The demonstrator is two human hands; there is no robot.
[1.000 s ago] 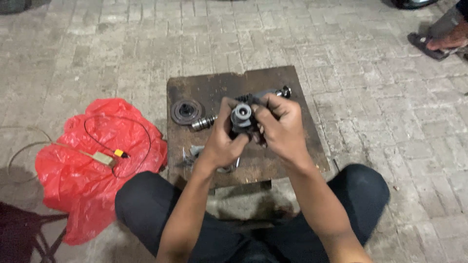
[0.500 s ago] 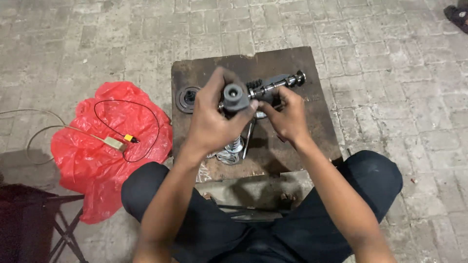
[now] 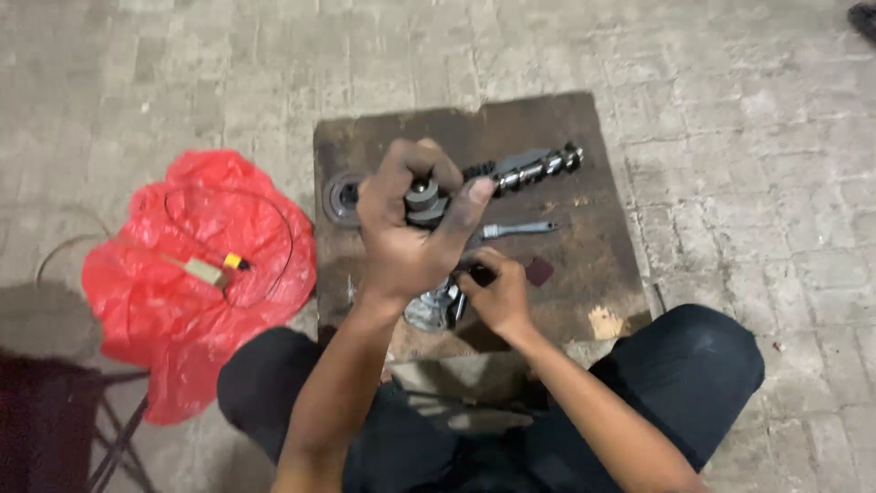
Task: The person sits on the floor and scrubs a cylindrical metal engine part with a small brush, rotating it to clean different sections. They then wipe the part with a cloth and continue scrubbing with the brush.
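My left hand [image 3: 401,233] grips the grey cylindrical part [image 3: 422,198] aloft while my right hand [image 3: 493,297] pinches small metal pieces [image 3: 436,306] off the tabletop [image 3: 584,256], needing a careful lift.

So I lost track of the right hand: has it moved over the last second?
Yes. The right hand has dropped from the part held by the left hand toward the near edge of the board.

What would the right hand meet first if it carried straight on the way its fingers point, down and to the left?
Probably the small shiny metal parts on the dark rusty metal plate; the right hand already seems at them, though depth is unclear.
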